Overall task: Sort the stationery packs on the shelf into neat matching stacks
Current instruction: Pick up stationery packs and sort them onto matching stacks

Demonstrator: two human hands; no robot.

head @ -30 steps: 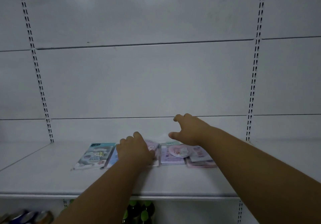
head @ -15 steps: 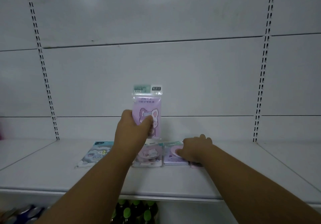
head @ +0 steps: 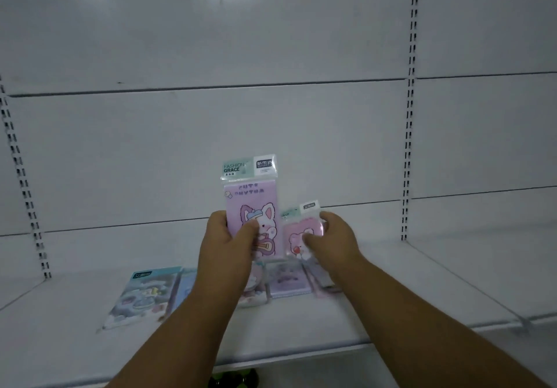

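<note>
My left hand (head: pixel 229 246) grips a purple pack (head: pixel 251 204) with a cartoon rabbit, held upright above the shelf. Beside it, my right hand (head: pixel 334 240) pinches a smaller pink pack (head: pixel 297 231) with a bear on it, also lifted off the shelf. Below them, more packs lie flat on the white shelf (head: pixel 301 321): a blue-grey pack (head: pixel 144 294) at the left, a purple pack (head: pixel 289 280) in the middle, and a pink one (head: pixel 324 282) partly hidden under my right wrist. Another pack lies mostly hidden behind my left forearm.
The white back panel (head: pixel 271 131) rises behind the shelf, with slotted uprights (head: pixel 408 146) on the right and far left. A shelf joint runs at the right (head: pixel 482 291). Green bottle caps (head: pixel 235 378) show below the shelf's front edge.
My right hand, which rested on the packs on the shelf, has picked up the pink bear pack and raised it next to the purple rabbit pack. The left hand keeps its pack held up.
</note>
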